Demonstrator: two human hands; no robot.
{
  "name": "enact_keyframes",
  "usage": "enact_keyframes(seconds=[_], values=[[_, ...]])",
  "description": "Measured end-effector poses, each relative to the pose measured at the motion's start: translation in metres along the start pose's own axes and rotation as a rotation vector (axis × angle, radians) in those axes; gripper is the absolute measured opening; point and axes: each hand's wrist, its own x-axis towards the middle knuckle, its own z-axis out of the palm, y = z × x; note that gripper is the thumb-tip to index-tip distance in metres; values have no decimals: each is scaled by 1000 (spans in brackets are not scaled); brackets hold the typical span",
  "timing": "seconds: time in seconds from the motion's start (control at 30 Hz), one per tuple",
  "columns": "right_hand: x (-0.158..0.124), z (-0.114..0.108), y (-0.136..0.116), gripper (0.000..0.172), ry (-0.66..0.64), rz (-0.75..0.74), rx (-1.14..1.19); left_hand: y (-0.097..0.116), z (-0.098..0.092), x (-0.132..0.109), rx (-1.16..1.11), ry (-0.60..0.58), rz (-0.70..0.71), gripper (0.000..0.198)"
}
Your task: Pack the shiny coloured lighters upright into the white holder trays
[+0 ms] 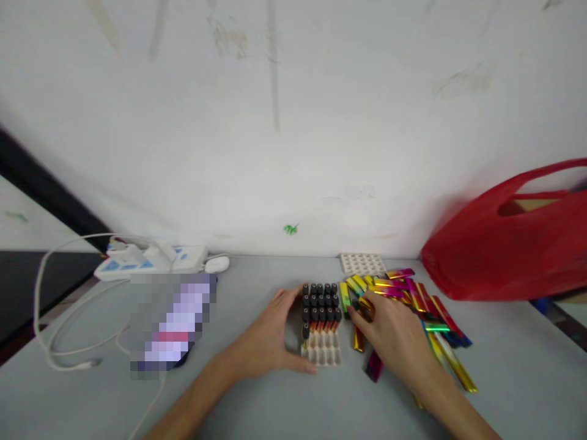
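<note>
- The grey table (284,409) is running back to the wall (321,146); its surface is showing between the forearms, in front of the tray, and between the phone and the left hand.
- The red bag (499,244) is standing at the far right, bordering the room beyond the pile.
- The right hand (397,327) is reaching in from the near right, palm down, over the left part of the pile. Its fingers are bending, thumb and forefinger close together among the pieces; whether they are gripping one cannot be told.
- The left hand (270,339) is spreading wide in a C around the tray's left side. Its fingers are meeting the far left corner and its thumb is lying along the near edge.
- The pile of shiny pieces (417,293) is lying just right of the tray.
- The phone (183,318), its screen pixelated, is lying well left of the hands.
- The tray (326,354) is sitting between the hands, holding black-topped pieces (321,300) upright in its far rows, one more standing nearer at the left; pockets are showing at the near end.
- The second tray (364,264) is lying by the wall.
</note>
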Motion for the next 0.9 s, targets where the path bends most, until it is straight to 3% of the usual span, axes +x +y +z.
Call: enact_keyframes(seconds=[0.17,0.37,0.6,0.77,0.9], values=[[-2,-1,1,28,11,11,132,2,0,0,-17,1,-11,139],[-2,-5,8,39,111,-5,711,5,-1,0,-19,-6,-21,141],[9,-15,5,41,286,92,1033,7,-2,0,-44,-10,-17,137],[7,-16,3,49,163,242,1325,4,-1,0,-18,-3,-14,138],[7,-18,-2,48,92,270,1545,5,-1,0,-13,0,-16,137]])
